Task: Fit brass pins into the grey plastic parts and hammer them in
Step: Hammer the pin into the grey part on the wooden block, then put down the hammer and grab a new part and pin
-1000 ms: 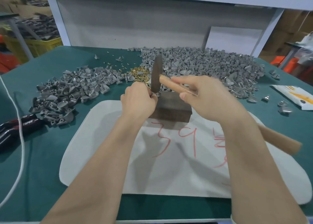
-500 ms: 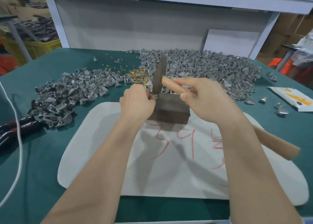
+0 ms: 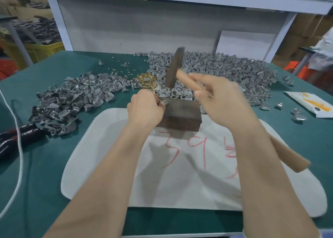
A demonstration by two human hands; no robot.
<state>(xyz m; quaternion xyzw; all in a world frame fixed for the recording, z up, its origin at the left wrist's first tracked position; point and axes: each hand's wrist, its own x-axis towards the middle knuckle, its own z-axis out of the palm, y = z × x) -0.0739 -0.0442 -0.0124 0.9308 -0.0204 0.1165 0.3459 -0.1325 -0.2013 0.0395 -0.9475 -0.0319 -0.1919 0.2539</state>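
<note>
Head of hammer [image 3: 173,67] smeared by motion, fingers of right hand [image 3: 225,102] blurred, handle's middle hidden behind right wrist, grey part [image 3: 163,102] mostly covered by left hand [image 3: 146,109], pliers [image 3: 18,135] cut by left edge.

left grip [image 3: 146,108] curled tight, right grip [image 3: 221,100] higher, fingers curled, both forearms outstretched

Bench worker's arms up close: L hand [image 3: 146,110] at 11 o'clock & R hand [image 3: 221,100] at 1 o'clock, both bare, R blurred; forearms [image 3: 108,174] bare down to the 6 o'clock edge.
</note>
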